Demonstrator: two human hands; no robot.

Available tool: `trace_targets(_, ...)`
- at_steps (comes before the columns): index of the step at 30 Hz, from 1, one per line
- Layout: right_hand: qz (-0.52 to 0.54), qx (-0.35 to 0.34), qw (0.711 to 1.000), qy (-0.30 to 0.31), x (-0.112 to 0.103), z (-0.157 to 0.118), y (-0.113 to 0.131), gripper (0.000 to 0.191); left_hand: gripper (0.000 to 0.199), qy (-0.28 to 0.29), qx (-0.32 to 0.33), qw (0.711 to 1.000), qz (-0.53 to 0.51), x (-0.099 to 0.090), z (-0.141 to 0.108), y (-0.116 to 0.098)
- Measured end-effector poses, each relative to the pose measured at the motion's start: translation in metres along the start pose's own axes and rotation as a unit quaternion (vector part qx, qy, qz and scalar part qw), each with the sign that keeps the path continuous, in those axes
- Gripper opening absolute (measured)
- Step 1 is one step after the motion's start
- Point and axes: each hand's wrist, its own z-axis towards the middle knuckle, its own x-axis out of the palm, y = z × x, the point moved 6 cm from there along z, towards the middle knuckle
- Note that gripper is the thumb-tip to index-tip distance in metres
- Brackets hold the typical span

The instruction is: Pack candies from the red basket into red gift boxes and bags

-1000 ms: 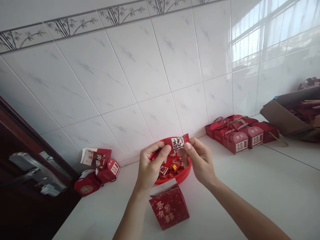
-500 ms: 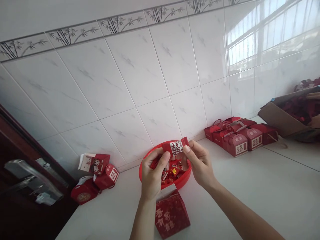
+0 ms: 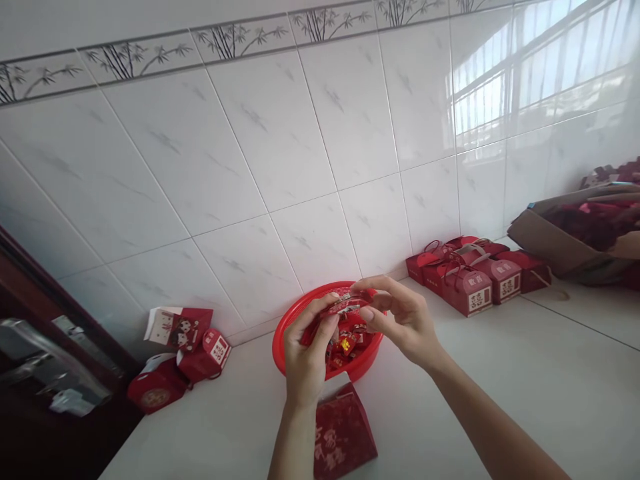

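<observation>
Above a round red plastic basket (image 3: 367, 365), my left hand (image 3: 309, 347) pinches a red and white candy packet (image 3: 345, 306), which is tilted so that its edge faces me. My right hand (image 3: 403, 323) is at the packet's right end, thumb and fingertips close around it. Small wrapped candies (image 3: 347, 343), mostly red with one gold mark, lie inside the basket. Directly in front of the basket stands a dark red gift box (image 3: 346, 433) with pale lettering, its top flap up and its left side partly hidden by my left forearm.
Red gift boxes (image 3: 467, 283) stand in a group at the wall on the right. Beyond them is a cardboard carton (image 3: 545, 247) holding dark red items. More small boxes (image 3: 203, 357) sit on the left, near a dark door with a metal handle (image 3: 60, 353).
The packet has turned from showing its printed face to lying edge-on. The fingers of my right hand have spread a little, and the view has shifted slightly.
</observation>
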Motion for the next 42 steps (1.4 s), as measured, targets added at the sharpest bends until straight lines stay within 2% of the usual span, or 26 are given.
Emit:
trace_targets(3, -0.017, -0.009, 1.000, 0.011, -0.001, 0.001, 0.001, 0.027, 0.021, -0.007, 0.008, 1.000, 0.002, -0.003, -0.002, 0.001)
trace_targets(8, -0.043, -0.064, 0.997, 0.029, 0.001, 0.001, 0.005, 0.026, 0.024, 0.007, 0.015, 1.000, -0.002, -0.004, -0.004, 0.003)
trace_targets(15, -0.101, -0.132, 0.986, 0.011, -0.001, 0.000, 0.007, 0.025, 0.031, 0.032, 0.001, 0.999, -0.007, -0.007, -0.004, 0.003)
trace_targets(20, -0.149, -0.155, 0.977, 0.007, -0.001, -0.002, 0.006, 0.025, 0.031, 0.007, -0.002, 1.000, 0.022, -0.011, -0.006, 0.003)
trace_targets(29, -0.225, -0.218, 0.950, 0.023, 0.006, -0.006, 0.007, 0.045, 0.031, 0.006, 0.009, 0.998, 0.054, -0.016, -0.007, 0.004)
trace_targets(42, -0.264, -0.236, 0.933, 0.057, 0.010, -0.008, 0.007, 0.046, 0.036, 0.010, -0.005, 0.997, 0.081, -0.022, -0.010, 0.008)
